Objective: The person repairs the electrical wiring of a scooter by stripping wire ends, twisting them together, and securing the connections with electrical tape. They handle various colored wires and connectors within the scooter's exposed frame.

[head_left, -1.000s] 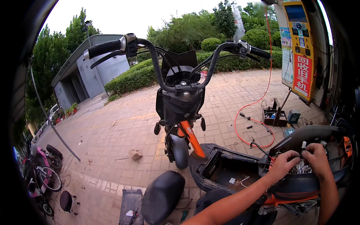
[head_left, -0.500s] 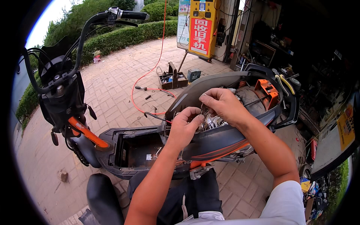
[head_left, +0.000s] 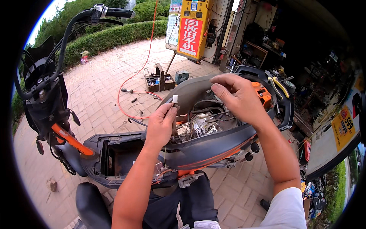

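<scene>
My left hand (head_left: 160,126) is closed, thumb against fingers, around a wire with a small white plastic connector (head_left: 175,99) sticking up above the fingertips. It is over the front of the open body of a black and orange scooter (head_left: 213,154). Higher and to the right, my right hand (head_left: 238,97) hangs over the same opening with thumb and forefinger apart; nothing shows between them. Below and between my hands lie a silver finned metal box (head_left: 204,126) and a tangle of wires (head_left: 187,131). The lower part of the held wire is hidden by my hand.
Pliers with yellow handles (head_left: 281,88) rest on the scooter's tail, beside an orange bracket (head_left: 262,95). A toolbox (head_left: 160,81), a dark battery-like block (head_left: 182,77) and a red hose (head_left: 126,78) are on the paving beyond. A yellow cabinet (head_left: 194,11) stands behind.
My hands have moved apart from their pinch together. The left has shifted left, its white connector now showing; the right has opened and lifted slightly. The whole view has shifted too.
</scene>
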### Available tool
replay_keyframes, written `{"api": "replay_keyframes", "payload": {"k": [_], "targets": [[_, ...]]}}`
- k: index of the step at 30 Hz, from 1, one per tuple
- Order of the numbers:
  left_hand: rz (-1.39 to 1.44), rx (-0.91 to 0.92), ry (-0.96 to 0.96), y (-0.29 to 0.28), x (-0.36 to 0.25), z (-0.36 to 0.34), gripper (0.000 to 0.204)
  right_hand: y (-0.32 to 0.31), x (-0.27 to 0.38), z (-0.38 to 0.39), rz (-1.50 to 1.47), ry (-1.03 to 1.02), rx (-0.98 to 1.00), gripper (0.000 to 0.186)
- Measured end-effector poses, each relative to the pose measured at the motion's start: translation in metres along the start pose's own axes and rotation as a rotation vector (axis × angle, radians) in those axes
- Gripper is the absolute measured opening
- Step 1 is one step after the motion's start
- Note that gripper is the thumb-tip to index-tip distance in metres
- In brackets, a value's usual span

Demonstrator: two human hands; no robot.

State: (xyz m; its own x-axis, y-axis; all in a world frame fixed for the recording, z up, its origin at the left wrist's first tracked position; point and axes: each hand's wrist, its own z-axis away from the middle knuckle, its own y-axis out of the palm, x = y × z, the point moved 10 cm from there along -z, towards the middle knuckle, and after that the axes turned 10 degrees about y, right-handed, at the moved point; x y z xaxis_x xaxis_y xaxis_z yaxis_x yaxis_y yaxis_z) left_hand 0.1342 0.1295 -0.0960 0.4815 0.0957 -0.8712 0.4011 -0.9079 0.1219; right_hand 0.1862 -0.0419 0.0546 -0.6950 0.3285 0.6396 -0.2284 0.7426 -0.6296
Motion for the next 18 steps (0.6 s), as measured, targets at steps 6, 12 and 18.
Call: {"api": "replay_keyframes", "payload": {"k": [6,12,18], "targets": [[-0.25,-0.015,0.129,0.002,-0.008,-0.001,0.024,-0.015,-0.036,-0.05,0.801,-0.122,0.329,0.02],[-0.431,0.011,0.211,0.018,-0.008,0.002,0.025,-0.007,-0.102,-0.102,1.128,0.018,0.44,0.02],[-0.52,0.16,0.159,0.017,-0.009,0.004,0.023,0.027,-0.112,-0.1,1.23,-0.01,0.506,0.019]]}}
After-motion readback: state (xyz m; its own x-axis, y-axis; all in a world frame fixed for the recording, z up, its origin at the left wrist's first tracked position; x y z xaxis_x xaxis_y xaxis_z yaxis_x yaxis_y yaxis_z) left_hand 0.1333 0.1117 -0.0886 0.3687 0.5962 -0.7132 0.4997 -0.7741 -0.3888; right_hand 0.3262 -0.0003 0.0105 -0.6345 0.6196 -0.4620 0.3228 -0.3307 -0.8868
